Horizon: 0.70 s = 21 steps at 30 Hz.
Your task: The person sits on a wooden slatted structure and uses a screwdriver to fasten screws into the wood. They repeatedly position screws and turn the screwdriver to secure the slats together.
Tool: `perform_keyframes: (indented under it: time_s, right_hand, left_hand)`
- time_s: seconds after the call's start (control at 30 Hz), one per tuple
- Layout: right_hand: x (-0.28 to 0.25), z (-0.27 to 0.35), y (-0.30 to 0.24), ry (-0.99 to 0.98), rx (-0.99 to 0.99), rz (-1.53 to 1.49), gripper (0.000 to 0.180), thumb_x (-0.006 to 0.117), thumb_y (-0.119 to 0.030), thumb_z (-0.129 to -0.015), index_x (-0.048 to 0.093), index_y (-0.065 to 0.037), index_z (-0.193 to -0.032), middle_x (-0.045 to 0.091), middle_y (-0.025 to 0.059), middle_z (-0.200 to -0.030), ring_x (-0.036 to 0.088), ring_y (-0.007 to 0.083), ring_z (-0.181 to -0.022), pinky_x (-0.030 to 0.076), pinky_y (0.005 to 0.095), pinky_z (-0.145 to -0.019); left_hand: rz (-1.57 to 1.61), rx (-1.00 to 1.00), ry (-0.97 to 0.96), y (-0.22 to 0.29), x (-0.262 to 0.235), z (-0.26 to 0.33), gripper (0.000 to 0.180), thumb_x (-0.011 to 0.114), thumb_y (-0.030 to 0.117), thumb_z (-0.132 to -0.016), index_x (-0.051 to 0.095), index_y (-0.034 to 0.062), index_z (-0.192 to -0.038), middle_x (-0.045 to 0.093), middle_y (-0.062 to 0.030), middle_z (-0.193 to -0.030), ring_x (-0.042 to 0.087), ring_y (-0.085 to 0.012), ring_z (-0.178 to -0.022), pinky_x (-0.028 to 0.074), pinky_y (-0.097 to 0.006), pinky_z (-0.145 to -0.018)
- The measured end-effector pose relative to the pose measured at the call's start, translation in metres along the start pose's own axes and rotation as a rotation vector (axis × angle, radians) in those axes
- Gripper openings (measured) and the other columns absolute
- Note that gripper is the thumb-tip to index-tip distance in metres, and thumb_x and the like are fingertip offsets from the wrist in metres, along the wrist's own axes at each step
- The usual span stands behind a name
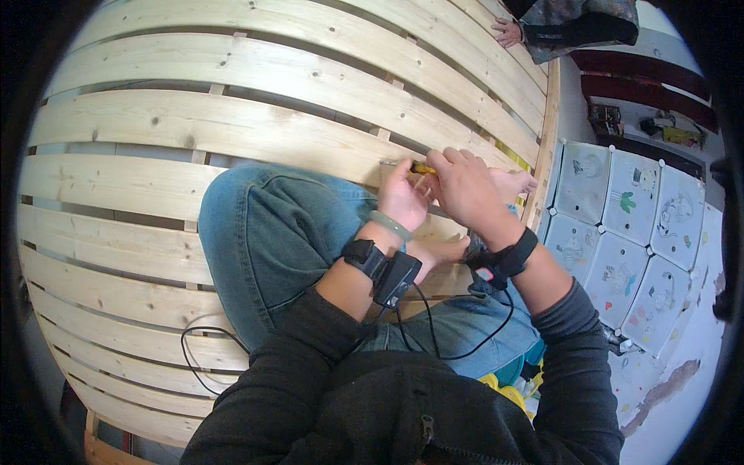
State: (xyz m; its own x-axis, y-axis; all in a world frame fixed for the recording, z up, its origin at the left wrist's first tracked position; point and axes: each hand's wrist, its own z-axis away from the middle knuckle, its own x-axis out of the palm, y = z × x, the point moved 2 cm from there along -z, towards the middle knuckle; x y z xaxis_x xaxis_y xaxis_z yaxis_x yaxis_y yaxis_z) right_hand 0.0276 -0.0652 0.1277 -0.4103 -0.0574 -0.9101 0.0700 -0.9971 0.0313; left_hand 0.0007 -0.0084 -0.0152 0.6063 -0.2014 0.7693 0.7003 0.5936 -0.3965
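Both my hands meet over a pale wooden slat (310, 143), in front of my crossed legs. A screwdriver (422, 167) with a yellow and black handle lies between them, its thin metal shaft pointing left. My right hand (469, 190) is closed round the handle end from above, fingers bent. My left hand (403, 194) is turned palm up, its thumb and curled fingers closed about the front of the screwdriver. The fingers partly hide the tool, and I cannot make out any screw at its tip.
I sit on a slatted wooden bed frame with gaps between boards. Black cables (434, 353) hang from my wrist devices across my lap. Another person's hand (508, 32) rests on the far slats. Right of the side rail (546, 147) stands a white panelled cabinet (612, 232).
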Motion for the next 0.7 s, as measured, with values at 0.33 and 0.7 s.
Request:
perform_keyframes:
  time_s: [0.33, 0.7]
  right_hand:
    - [-0.009, 0.008, 0.007, -0.142, 0.336, -0.093, 0.021, 0.056, -0.024, -0.086, 0.055, -0.011, -0.102, 0.057, 0.0197, -0.1, 0.061, 0.0343, -0.079, 0.048, 0.0439, -0.066]
    - [-0.005, 0.01, -0.003, 0.137, -0.07, -0.173, 0.021, 0.06, -0.02, -0.082, 0.054, -0.008, -0.098, 0.055, 0.0176, -0.102, 0.062, 0.0362, -0.076, 0.049, 0.0448, -0.065]
  left_hand:
    - [-0.147, 0.098, -0.01, -0.003, 0.01, 0.003, 0.013, 0.058, 0.023, -0.092, 0.06, 0.0096, -0.092, 0.061, -0.0012, -0.088, 0.057, -0.0108, -0.076, 0.048, -0.027, -0.066]
    - [-0.242, 0.051, 0.02, -0.004, 0.001, -0.002, 0.021, 0.053, 0.034, -0.094, 0.059, 0.0141, -0.093, 0.059, 0.0018, -0.08, 0.055, -0.0086, -0.069, 0.045, -0.023, -0.061]
